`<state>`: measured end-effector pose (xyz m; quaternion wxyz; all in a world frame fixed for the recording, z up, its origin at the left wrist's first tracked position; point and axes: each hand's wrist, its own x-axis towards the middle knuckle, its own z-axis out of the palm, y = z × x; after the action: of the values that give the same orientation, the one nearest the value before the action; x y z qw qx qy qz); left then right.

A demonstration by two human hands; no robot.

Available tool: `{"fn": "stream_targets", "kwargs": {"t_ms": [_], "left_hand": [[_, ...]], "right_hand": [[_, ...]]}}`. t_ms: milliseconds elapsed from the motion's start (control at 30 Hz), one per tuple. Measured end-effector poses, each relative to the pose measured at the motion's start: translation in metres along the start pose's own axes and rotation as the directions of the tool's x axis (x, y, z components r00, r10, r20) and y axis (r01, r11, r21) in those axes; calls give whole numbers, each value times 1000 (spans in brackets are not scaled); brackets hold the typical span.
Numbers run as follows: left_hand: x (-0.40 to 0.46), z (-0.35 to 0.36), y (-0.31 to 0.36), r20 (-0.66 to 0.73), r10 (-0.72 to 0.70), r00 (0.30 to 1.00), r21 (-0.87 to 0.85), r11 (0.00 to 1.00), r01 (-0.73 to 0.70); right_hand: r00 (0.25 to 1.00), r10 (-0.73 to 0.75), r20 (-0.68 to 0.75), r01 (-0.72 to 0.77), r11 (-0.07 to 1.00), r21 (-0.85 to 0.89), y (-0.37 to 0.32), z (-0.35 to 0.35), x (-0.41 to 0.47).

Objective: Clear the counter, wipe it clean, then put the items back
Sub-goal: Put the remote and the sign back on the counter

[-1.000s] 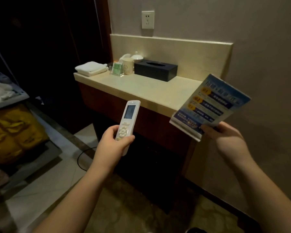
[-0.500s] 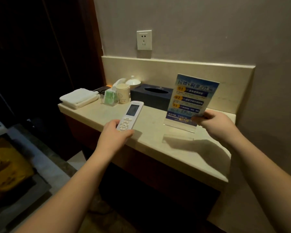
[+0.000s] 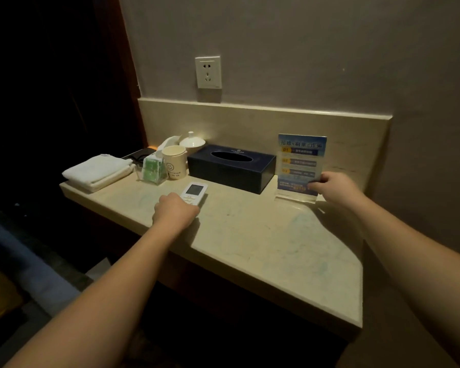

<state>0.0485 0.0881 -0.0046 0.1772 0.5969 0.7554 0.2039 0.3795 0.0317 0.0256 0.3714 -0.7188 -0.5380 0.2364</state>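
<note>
A white remote control (image 3: 194,192) lies on the beige stone counter (image 3: 263,243), just in front of the dark tissue box (image 3: 231,167). My left hand (image 3: 175,212) grips its near end. A blue printed sign in a clear acrylic stand (image 3: 299,166) stands upright on the counter at the back right, beside the tissue box. My right hand (image 3: 335,187) pinches its lower right edge. A folded white towel (image 3: 98,171) lies at the counter's left end.
Behind the remote stand a paper cup with a smiley (image 3: 173,162), a clear holder of green packets (image 3: 152,170), a white lidded cup (image 3: 192,141) and a dark tray (image 3: 137,154). A wall socket (image 3: 208,72) sits above the backsplash. The wall closes the right side.
Both hands have come from in front of the counter onto it. The remote now lies flat by the tissue box, and the sign stands at the back right.
</note>
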Motion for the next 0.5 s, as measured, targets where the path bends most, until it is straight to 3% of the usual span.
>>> {"fn": "stream_targets", "kwargs": {"t_ms": [500], "left_hand": [[31, 2, 10, 39, -61, 997, 46, 997, 59]], "right_hand": [[993, 116, -14, -114, 989, 91, 5, 24, 43]]}}
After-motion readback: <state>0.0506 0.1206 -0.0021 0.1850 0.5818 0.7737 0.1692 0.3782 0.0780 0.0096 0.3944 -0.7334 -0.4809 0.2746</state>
